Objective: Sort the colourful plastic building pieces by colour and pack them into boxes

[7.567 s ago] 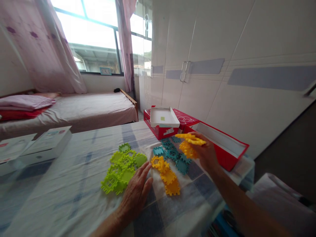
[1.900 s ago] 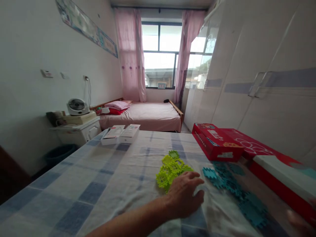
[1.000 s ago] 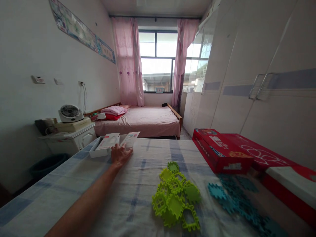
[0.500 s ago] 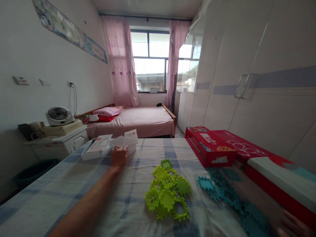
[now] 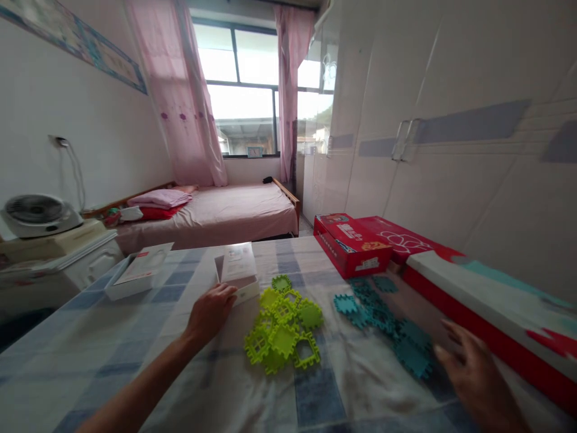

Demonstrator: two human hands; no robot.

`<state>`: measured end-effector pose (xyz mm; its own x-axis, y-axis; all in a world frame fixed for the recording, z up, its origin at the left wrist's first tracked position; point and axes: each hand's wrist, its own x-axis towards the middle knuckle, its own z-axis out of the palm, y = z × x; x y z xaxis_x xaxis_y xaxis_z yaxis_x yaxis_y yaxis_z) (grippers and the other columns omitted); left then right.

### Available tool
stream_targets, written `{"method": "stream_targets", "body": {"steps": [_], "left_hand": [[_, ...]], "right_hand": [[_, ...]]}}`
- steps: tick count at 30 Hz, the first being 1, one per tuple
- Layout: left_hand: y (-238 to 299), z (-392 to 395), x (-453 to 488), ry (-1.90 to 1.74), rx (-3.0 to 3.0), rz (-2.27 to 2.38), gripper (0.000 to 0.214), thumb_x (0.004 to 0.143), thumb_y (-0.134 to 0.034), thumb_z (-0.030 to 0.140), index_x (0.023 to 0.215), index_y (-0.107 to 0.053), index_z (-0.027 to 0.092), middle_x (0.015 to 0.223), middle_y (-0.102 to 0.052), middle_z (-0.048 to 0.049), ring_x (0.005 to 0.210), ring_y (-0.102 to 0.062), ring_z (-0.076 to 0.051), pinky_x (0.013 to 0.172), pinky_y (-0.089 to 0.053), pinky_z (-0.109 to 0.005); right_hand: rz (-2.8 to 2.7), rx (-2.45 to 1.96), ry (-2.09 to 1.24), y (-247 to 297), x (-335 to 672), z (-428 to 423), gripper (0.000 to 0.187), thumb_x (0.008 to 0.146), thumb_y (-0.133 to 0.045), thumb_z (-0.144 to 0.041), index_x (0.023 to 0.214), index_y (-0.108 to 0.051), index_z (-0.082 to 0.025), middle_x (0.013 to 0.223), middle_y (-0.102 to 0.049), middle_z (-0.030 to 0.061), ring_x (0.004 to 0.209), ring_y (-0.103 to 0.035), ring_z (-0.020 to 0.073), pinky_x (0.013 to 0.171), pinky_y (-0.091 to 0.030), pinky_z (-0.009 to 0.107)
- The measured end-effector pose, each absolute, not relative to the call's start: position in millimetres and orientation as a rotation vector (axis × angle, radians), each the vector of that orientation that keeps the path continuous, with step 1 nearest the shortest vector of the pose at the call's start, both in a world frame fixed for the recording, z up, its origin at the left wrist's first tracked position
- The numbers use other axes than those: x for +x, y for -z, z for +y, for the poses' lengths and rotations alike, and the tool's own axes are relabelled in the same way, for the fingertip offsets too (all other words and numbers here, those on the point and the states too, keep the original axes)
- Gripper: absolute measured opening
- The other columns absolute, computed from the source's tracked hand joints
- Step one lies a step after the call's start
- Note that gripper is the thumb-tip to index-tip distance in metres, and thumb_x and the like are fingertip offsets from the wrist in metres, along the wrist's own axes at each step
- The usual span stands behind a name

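My left hand (image 5: 211,310) is closed on the near left edge of a small white open box (image 5: 247,291), its flap raised at the back. Just right of that box lies a heap of lime-green interlocking plastic tiles (image 5: 283,340), some solid and some with window-like cutouts. My right hand (image 5: 471,364) is at the lower right, slightly blurred, with its fingers apart and nothing seen in them. It hovers beside a spread of teal interlocking tiles (image 5: 412,349); whether it touches one I cannot tell.
A red box (image 5: 354,246) and a long red and white carton (image 5: 487,288) line the right side. Another white box (image 5: 135,276) stands at the far left of the table with a checked cloth (image 5: 180,385). Behind are a pink bed (image 5: 225,207) and a wardrobe (image 5: 433,72).
My left hand has drawn the white box nearer to the green tiles. My right hand has come in from the lower right edge toward the teal tiles. The view has swung right.
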<state>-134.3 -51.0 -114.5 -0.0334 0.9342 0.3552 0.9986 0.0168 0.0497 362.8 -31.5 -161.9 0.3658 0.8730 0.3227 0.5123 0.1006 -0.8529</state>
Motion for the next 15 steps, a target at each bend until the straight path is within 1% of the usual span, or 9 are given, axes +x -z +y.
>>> {"method": "stream_targets", "body": {"steps": [1,3,6,8,11,13,15], "left_hand": [[113,-55,-131,0.441,-2.073,-2.030,0.028,0.086,-0.040,0.027,0.097,-0.065,0.022,0.096,-0.068,-0.0034,0.096,-0.060,-0.021,0.082,-0.047,-0.031],[110,-60,-129,0.490,-2.154,-1.970,0.028,0.086,-0.041,0.034,0.094,-0.066,0.024,0.094,-0.068,-0.0026,0.093,-0.061,-0.021,0.081,-0.047,-0.031],[104,-56,-129,0.582,-2.024,-1.983,0.036,0.087,-0.038,0.045,0.096,-0.064,0.022,0.094,-0.066,-0.0051,0.090,-0.061,-0.022,0.079,-0.047,-0.033],[99,-47,-127,0.605,-1.852,-2.001,0.044,0.086,-0.037,0.048,0.106,-0.062,0.017,0.106,-0.063,-0.0102,0.099,-0.058,-0.026,0.085,-0.046,-0.035],[92,-27,-116,0.501,-1.735,-2.103,0.065,0.082,-0.039,0.057,0.126,-0.049,0.010,0.129,-0.049,-0.0188,0.119,-0.046,-0.033,0.095,-0.040,-0.042],[87,-14,-108,0.386,-1.727,-2.284,0.078,0.078,-0.040,0.065,0.135,-0.040,0.011,0.138,-0.041,-0.0200,0.127,-0.037,-0.036,0.096,-0.038,-0.047],[84,-4,-102,0.299,-1.736,-2.483,0.086,0.074,-0.039,0.071,0.140,-0.033,0.015,0.144,-0.034,-0.0181,0.131,-0.031,-0.037,0.096,-0.036,-0.051]], "right_hand": [[-1.404,-1.567,-0.352,154,360,-29,0.051,0.061,-0.060,-0.047,0.107,-0.058,-0.025,0.118,-0.054,0.0085,0.113,-0.050,0.0318,0.103,-0.035,0.049],[-1.648,-1.574,-0.244,137,353,-15,0.049,0.070,-0.053,-0.048,0.111,-0.056,-0.022,0.119,-0.054,0.0094,0.115,-0.049,0.0291,0.104,-0.034,0.045],[-1.963,-1.583,-0.168,118,339,23,0.050,0.081,-0.043,-0.045,0.122,-0.051,-0.018,0.129,-0.050,0.0114,0.121,-0.045,0.0264,0.103,-0.035,0.041],[-2.085,-1.713,-0.150,111,327,50,0.053,0.082,-0.043,-0.047,0.125,-0.051,-0.018,0.134,-0.047,0.0129,0.126,-0.039,0.0294,0.103,-0.033,0.045],[-2.149,-1.888,-0.222,110,308,80,0.057,0.082,-0.042,-0.056,0.128,-0.050,-0.023,0.134,-0.047,0.0127,0.123,-0.041,0.0336,0.097,-0.036,0.051],[-2.166,-1.894,-0.253,113,296,87,0.059,0.081,-0.041,-0.061,0.128,-0.050,-0.026,0.134,-0.048,0.0112,0.121,-0.043,0.0343,0.095,-0.037,0.051],[-2.191,-1.865,-0.274,115,287,84,0.060,0.080,-0.040,-0.065,0.126,-0.052,-0.029,0.134,-0.048,0.0098,0.121,-0.042,0.0350,0.094,-0.036,0.053]]}}
